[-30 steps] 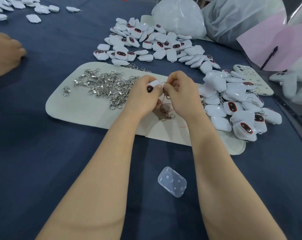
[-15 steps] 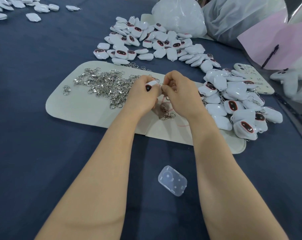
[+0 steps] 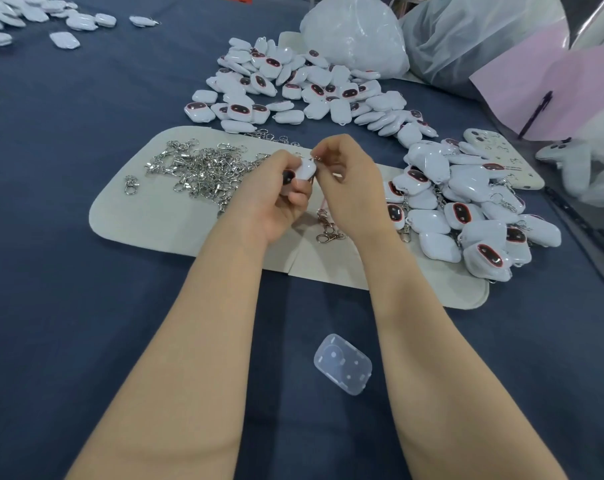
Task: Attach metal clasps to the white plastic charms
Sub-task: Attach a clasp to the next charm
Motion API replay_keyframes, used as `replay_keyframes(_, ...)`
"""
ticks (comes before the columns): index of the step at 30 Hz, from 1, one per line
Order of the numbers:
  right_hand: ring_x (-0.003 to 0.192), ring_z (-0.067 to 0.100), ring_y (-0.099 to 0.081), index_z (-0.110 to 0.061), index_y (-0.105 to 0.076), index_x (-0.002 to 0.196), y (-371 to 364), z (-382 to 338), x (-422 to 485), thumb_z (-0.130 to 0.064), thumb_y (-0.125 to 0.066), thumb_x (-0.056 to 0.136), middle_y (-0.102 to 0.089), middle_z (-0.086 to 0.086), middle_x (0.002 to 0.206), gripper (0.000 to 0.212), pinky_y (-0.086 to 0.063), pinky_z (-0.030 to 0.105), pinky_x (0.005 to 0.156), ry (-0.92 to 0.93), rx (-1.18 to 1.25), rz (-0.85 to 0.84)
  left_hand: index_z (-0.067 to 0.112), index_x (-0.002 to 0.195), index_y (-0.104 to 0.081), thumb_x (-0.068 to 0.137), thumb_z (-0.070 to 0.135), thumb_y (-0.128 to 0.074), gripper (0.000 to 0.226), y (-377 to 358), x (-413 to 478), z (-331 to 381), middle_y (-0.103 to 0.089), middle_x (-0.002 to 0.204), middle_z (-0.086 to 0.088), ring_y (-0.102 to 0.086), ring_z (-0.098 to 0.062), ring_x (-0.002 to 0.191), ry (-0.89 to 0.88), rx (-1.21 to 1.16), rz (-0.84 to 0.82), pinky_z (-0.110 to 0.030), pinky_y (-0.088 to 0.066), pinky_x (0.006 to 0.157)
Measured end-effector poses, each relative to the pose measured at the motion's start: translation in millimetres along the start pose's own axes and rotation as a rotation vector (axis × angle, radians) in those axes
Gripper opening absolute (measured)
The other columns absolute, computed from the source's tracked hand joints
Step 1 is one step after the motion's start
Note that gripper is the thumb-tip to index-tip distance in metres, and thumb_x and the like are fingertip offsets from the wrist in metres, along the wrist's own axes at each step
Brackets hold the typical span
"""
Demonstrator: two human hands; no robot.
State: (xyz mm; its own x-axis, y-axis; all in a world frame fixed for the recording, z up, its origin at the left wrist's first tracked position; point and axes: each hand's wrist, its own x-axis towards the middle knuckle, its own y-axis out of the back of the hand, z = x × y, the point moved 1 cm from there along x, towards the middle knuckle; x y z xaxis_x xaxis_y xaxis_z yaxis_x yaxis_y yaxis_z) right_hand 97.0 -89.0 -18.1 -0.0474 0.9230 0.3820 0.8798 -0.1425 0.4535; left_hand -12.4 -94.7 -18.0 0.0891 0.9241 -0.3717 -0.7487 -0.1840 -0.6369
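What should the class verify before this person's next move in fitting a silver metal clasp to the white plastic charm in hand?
1. White plastic charm gripped by the left hand: ok.
2. Right hand pinches the silver metal clasp at the charm's top: ok.
3. Clasp's ring threaded through the charm: cannot tell, the fingers hide it.
4. Heap of loose clasps lies beside the left hand on the beige mat: ok.
5. Pile of clasped charms sits beside the right hand, ready for the finished one: ok.
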Motion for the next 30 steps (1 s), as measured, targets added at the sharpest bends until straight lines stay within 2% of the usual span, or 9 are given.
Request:
replay_keyframes(2,0.081,0.004,-0.059,-0.014,-0.062,0.094,1,-3,2,-0.002,-0.055,0.090,-0.061,-0.015,0.084,0.014,-0.046,0.013,0.076,-0.021,0.050,0.050,0.009,0.088,-0.041,0.092,0.007,-0.044,0.006,0,1,2,-0.044,0.074,-0.003,-0.040,-0.003,0.036,0.069,-0.082,-0.072,-0.010,-0.028,0.030)
replay_keyframes(6,0.086,0.015,-0.064,-0.012,-0.065,0.096,2,-4,2,-0.004,-0.056,0.091,-0.066,-0.005,0.089,0.014,-0.052,0.028,0.085,-0.041,0.098,0.049,0.004,0.096,-0.046,0.095,0.008,-0.045,0.004,0,-1,3,-0.051,0.069,-0.005,-0.046,-0.003,0.038,0.135,-0.215,-0.126,-0.011,-0.037,0.033)
replay_keyframes(9,0.080,0.011,-0.062,-0.015,-0.062,0.096,3,-5,2,-0.005,-0.058,0.090,-0.064,-0.005,0.085,0.012,-0.051,0.023,0.079,-0.009,0.136,0.122,0.002,0.105,-0.048,0.096,0.010,-0.049,0.012,0,-1,3,-0.052,0.078,-0.007,-0.050,-0.004,0.039,0.145,-0.279,-0.122,-0.012,-0.042,0.036)
replay_keyframes(15,0.076,0.011,-0.061,-0.007,-0.065,0.090,3,-7,1,-0.006,-0.059,0.088,-0.063,-0.007,0.078,0.006,-0.050,0.027,0.077,0.107,-0.017,0.162,0.001,0.101,-0.050,0.094,0.007,-0.051,0.008,3,1,3,-0.050,0.089,-0.008,-0.049,-0.005,0.036,0.170,-0.386,-0.096,-0.013,-0.042,0.035)
replay_keyframes(19,0.078,0.017,-0.059,-0.003,-0.065,0.090,4,-4,1,-0.007,-0.058,0.089,-0.063,-0.002,0.077,0.008,-0.046,0.028,0.074,0.084,-0.190,0.055,0.008,0.078,-0.054,0.092,0.006,-0.055,0.015,1,0,2,-0.057,0.060,-0.005,-0.045,-0.003,0.032,-0.140,0.062,0.146,-0.011,-0.039,0.036)
replay_keyframes(22,0.080,0.021,-0.060,-0.004,-0.064,0.089,6,-1,3,-0.007,-0.057,0.089,-0.065,0.002,0.078,0.008,-0.046,0.030,0.077,0.030,-0.238,-0.018,0.018,0.084,-0.058,0.091,0.011,-0.059,0.010,-1,-2,1,-0.058,0.072,0.000,-0.052,-0.006,0.041,-0.500,0.566,0.245,-0.018,-0.046,0.042)
replay_keyframes(25,0.082,0.023,-0.062,-0.005,-0.064,0.089,7,3,3,-0.005,-0.054,0.089,-0.068,0.006,0.083,0.010,-0.048,0.035,0.080,-0.007,-0.231,-0.066,0.020,0.094,-0.062,0.088,0.017,-0.060,0.007,-1,-5,-3,-0.056,0.075,0.010,-0.058,-0.019,0.066,-0.763,0.954,0.258,-0.036,-0.055,0.065)
replay_keyframes(27,0.083,0.020,-0.061,-0.006,-0.063,0.092,5,5,2,-0.006,-0.054,0.089,-0.067,0.003,0.085,0.010,-0.049,0.031,0.081,-0.025,-0.207,-0.054,0.018,0.099,-0.061,0.089,0.017,-0.058,0.011,0,-3,-6,-0.057,0.075,0.007,-0.060,-0.022,0.067,-0.773,0.961,0.243,-0.038,-0.056,0.068)
replay_keyframes(30,0.084,0.011,-0.056,-0.013,-0.062,0.095,1,6,1,-0.005,-0.055,0.088,-0.061,-0.006,0.086,0.012,-0.044,0.014,0.075,-0.069,-0.100,-0.014,0.013,0.096,-0.057,0.094,0.013,-0.055,0.003,-1,3,-7,-0.057,0.076,-0.005,-0.054,-0.007,0.042,-0.498,0.524,0.211,-0.021,-0.050,0.046)
